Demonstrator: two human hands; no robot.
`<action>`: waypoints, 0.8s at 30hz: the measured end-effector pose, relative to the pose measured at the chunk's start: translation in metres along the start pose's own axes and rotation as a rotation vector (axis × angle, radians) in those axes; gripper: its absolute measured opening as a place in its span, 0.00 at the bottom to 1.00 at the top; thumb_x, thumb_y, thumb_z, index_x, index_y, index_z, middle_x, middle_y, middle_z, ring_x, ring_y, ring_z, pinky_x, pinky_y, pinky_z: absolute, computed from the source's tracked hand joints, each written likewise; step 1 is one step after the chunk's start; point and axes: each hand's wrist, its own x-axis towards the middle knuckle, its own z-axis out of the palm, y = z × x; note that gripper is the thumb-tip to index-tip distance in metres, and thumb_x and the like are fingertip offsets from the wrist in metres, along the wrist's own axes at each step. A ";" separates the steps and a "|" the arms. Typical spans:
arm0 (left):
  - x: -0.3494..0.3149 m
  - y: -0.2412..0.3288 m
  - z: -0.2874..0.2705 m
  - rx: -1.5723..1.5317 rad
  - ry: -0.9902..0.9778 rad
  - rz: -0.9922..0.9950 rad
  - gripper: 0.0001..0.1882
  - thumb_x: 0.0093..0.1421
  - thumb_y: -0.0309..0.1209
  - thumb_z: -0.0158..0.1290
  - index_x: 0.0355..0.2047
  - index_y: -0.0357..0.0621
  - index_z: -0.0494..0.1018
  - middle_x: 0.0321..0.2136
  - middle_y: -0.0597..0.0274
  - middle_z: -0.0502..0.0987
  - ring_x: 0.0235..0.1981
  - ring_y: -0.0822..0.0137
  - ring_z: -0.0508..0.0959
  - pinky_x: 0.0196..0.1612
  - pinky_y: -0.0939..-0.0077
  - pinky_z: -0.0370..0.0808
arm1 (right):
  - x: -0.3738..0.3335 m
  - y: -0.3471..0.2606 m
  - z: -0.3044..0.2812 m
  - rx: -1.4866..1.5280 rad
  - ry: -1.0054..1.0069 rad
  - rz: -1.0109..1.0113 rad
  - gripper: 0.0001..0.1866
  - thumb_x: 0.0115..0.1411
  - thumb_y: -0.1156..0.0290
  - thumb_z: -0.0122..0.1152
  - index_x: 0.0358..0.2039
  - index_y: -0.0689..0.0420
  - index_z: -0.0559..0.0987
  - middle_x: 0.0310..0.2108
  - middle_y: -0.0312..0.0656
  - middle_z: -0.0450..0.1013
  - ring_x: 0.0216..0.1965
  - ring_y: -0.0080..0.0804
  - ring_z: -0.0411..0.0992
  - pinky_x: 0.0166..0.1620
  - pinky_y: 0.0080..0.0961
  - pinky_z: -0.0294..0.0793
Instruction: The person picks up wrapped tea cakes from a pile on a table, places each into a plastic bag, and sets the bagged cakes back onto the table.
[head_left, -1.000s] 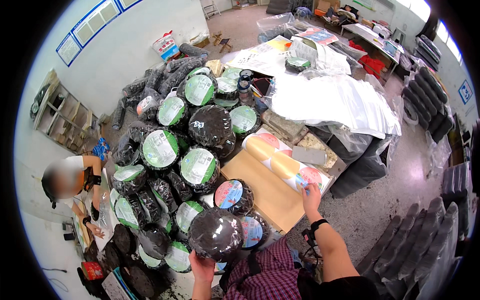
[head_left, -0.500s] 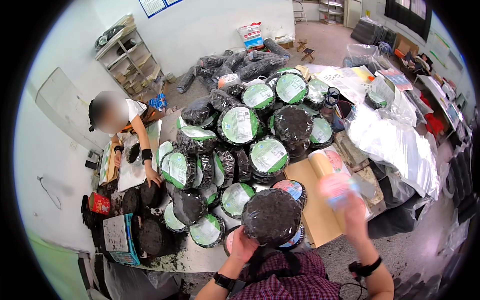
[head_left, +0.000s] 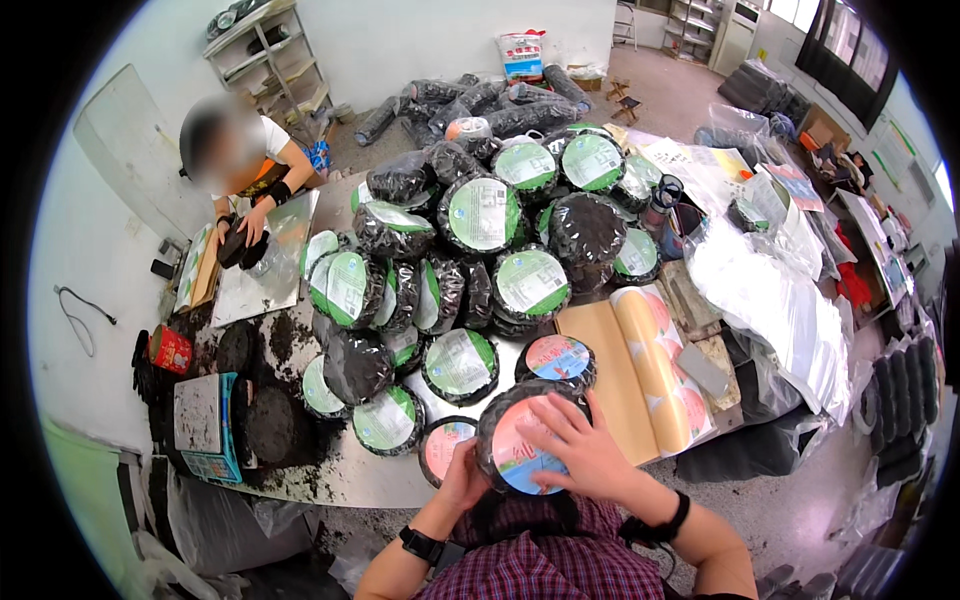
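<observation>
A round black disc [head_left: 486, 428], wrapped in clear shiny plastic, is held near the table's front edge. My left hand [head_left: 462, 478] grips its left side, thumb against the rim. On its top face sits a round pink and blue label [head_left: 512, 452]. My right hand [head_left: 580, 440] lies over the label's right part with fingers spread, pressing flat and hiding some of it. Behind it a wrapped disc with a similar pink label [head_left: 558, 360] rests on the table, and another pink-labelled disc [head_left: 446, 447] is just left of my left hand.
Green-labelled wrapped discs [head_left: 481, 214] pile up across the middle. On the right, a roll of labels [head_left: 648, 345] lies on tan backing paper beside clear plastic bags [head_left: 770, 300]. A blue scale [head_left: 207, 425] stands front left among dark crumbs. At far left, a co-worker [head_left: 262, 165] handles dark discs.
My right hand has come left from above the label roll with the label, which now lies on the disc. The co-worker's hands have moved back, lifting dark discs.
</observation>
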 end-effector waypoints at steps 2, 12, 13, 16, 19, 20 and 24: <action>0.009 -0.005 -0.017 -0.030 -0.025 -0.013 0.26 0.63 0.43 0.34 0.56 0.39 0.62 0.54 0.53 0.69 0.55 0.58 0.69 0.58 0.59 0.64 | 0.011 0.029 0.018 0.040 0.083 0.201 0.34 0.55 0.50 0.58 0.61 0.44 0.63 0.64 0.47 0.52 0.65 0.49 0.49 0.64 0.51 0.42; -0.007 -0.006 -0.044 0.142 0.592 0.324 0.28 0.64 0.49 0.42 0.57 0.44 0.61 0.51 0.58 0.71 0.54 0.66 0.68 0.57 0.63 0.63 | 0.028 0.078 0.114 1.648 0.150 0.959 0.27 0.63 0.63 0.52 0.59 0.60 0.58 0.55 0.42 0.65 0.54 0.34 0.65 0.54 0.33 0.66; -0.015 -0.009 -0.054 0.135 0.611 0.327 0.26 0.64 0.47 0.43 0.56 0.43 0.61 0.50 0.58 0.72 0.53 0.67 0.70 0.56 0.65 0.64 | 0.035 0.079 0.124 1.780 0.248 0.925 0.24 0.63 0.61 0.52 0.55 0.59 0.64 0.53 0.41 0.67 0.53 0.33 0.66 0.54 0.35 0.65; -0.046 -0.024 -0.087 0.195 0.612 0.262 0.22 0.65 0.41 0.45 0.56 0.44 0.63 0.48 0.57 0.73 0.50 0.69 0.73 0.52 0.72 0.68 | 0.050 0.101 0.178 1.952 0.320 0.864 0.20 0.62 0.55 0.53 0.50 0.51 0.70 0.45 0.41 0.71 0.49 0.32 0.67 0.54 0.41 0.63; -0.084 -0.030 -0.098 0.067 0.651 0.267 0.19 0.65 0.36 0.45 0.54 0.43 0.65 0.44 0.58 0.76 0.45 0.68 0.76 0.49 0.76 0.70 | 0.055 0.070 0.170 1.411 0.357 0.997 0.37 0.56 0.66 0.64 0.59 0.60 0.53 0.50 0.47 0.66 0.49 0.37 0.67 0.52 0.32 0.66; -0.092 -0.027 -0.101 0.061 0.650 0.295 0.18 0.66 0.36 0.45 0.53 0.43 0.66 0.44 0.58 0.76 0.45 0.68 0.76 0.49 0.76 0.70 | 0.049 0.075 0.183 1.357 0.412 0.963 0.42 0.52 0.72 0.66 0.61 0.61 0.50 0.50 0.51 0.65 0.48 0.37 0.67 0.51 0.31 0.67; -0.130 -0.029 -0.131 0.034 0.615 0.374 0.17 0.66 0.37 0.43 0.51 0.43 0.67 0.43 0.58 0.76 0.44 0.69 0.76 0.48 0.77 0.71 | 0.040 0.072 0.194 1.278 0.522 0.726 0.39 0.50 0.77 0.66 0.60 0.60 0.55 0.50 0.49 0.66 0.49 0.39 0.67 0.50 0.35 0.69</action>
